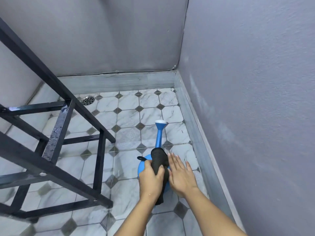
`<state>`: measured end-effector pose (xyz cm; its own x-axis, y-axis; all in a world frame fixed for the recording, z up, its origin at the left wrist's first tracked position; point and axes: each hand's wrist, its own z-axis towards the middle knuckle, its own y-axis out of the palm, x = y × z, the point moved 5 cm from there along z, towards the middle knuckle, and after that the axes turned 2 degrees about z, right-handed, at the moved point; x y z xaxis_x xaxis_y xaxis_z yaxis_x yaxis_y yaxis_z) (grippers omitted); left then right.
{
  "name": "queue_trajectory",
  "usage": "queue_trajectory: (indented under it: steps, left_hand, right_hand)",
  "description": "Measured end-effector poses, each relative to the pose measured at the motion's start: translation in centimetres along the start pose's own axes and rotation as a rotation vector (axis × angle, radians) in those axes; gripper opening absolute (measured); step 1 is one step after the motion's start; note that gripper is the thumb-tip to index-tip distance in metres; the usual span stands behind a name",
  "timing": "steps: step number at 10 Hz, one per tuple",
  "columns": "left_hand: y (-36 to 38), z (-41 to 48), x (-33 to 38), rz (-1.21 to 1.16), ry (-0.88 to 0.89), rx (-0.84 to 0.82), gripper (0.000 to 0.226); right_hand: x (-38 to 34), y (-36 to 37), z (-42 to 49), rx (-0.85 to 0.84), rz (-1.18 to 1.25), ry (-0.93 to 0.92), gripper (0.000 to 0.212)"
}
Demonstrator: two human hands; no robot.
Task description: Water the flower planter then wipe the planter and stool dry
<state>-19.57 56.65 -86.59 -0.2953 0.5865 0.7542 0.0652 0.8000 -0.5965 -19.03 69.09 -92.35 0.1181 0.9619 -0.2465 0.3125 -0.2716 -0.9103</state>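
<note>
A blue watering can (159,136) with a white sprinkler head stands on the tiled floor near the right wall. A dark cloth (159,160) lies draped over the can's body. My left hand (150,178) grips the cloth from the left. My right hand (180,174) rests flat beside the cloth with its fingers spread. The black metal stool frame (58,132) stands at the left, with water drops on its bars. No flower planter is in view.
A round metal floor drain (88,100) sits in the far left part of the floor. Grey walls and a grey skirting (192,126) close in the corner at the back and right. Marble-pattern tiles cover the floor.
</note>
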Motion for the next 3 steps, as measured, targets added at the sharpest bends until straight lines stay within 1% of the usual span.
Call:
queue_trajectory:
  steps: [1, 2, 3]
  left_hand:
    - [-0.1, 0.6, 0.3, 0.111, 0.017, -0.057, 0.039]
    - [-3.2, 0.5, 1.9, 0.346, -0.01, -0.049, 0.049]
    - [-6.6, -0.3, 4.7, 0.358, -0.02, -0.026, 0.041]
  right_hand:
    - [0.3, -0.7, 0.4, -0.026, -0.096, -0.051, 0.081]
    - [0.0, -4.5, -1.5, 0.026, -0.076, -0.084, 0.092]
    - [-0.7, -9.1, -3.1, 0.254, -0.146, -0.093, 0.085]
